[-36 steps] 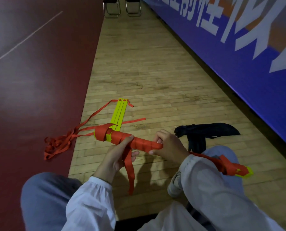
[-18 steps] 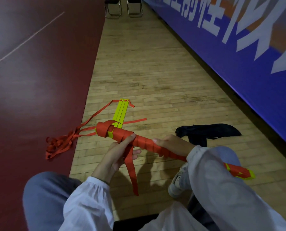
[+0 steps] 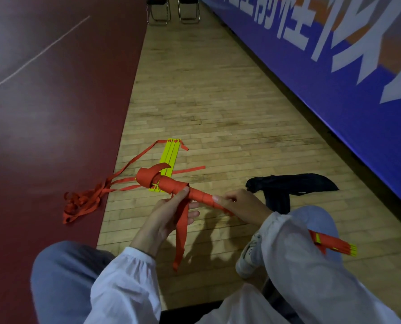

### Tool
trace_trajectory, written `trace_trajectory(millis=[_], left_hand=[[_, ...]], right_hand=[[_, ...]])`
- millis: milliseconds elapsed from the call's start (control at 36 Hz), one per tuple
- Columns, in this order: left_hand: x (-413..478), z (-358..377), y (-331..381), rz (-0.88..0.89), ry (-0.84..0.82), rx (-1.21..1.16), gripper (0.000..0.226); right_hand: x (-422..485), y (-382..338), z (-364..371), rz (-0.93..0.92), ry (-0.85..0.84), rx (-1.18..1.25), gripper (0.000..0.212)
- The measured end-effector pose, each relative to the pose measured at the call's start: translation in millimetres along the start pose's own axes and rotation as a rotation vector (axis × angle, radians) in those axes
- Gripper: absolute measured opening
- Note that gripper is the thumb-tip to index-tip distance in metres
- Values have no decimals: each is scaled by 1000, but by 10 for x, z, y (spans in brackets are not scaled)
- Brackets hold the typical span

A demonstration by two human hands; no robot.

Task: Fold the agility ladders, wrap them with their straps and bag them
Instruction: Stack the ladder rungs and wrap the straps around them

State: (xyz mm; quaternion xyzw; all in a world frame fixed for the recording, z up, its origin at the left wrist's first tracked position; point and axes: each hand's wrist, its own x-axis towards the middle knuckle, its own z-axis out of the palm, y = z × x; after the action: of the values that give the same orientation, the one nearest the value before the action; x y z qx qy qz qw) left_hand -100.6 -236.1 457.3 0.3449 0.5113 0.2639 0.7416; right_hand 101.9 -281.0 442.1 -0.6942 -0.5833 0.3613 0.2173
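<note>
A folded agility ladder bundle (image 3: 173,185), yellow rungs wound in orange strap, lies across my lap, slanting from upper left to lower right. My left hand (image 3: 164,218) grips it near the middle, thumb on top, with a loose strap tail (image 3: 182,235) hanging down between the fingers. My right hand (image 3: 241,206) holds the bundle further right. Its far end (image 3: 335,245) sticks out past my right sleeve. A second ladder's yellow rungs (image 3: 170,157) lie on the wood floor, its orange straps (image 3: 82,202) tangled to the left. A black bag (image 3: 288,185) lies on the floor at the right.
I sit with my knees up over a wooden floor strip (image 3: 218,101). A dark red court surface (image 3: 43,113) lies to the left and a blue banner wall (image 3: 335,66) runs along the right. Two folding chairs (image 3: 171,10) stand far ahead.
My right hand slid down the bundle toward the right and the bundle shifted with it. The left hand kept its grip near the middle and the strap tail still hangs.
</note>
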Motion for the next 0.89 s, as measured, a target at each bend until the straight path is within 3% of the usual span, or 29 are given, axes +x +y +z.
trace_trajectory(millis=[278,528,583,694,889], left_hand=[[-35,21,10,20,73,-61,30],[-36,-10,-54,2,72,-101,10],[-41,-25,-67,5,63,-99,9],[-44,-62,-95,-7,37,-99,10],[-30,-121,-83,-27,-29,-16,20]], right_hand=[[-74,-25,122,47,87,22,39],[-21,15,-7,55,4,4,38],[-8,32,-20,52,-13,-2,43],[-11,66,9,31,-24,-1,27],[-20,76,52,30,79,39,25]])
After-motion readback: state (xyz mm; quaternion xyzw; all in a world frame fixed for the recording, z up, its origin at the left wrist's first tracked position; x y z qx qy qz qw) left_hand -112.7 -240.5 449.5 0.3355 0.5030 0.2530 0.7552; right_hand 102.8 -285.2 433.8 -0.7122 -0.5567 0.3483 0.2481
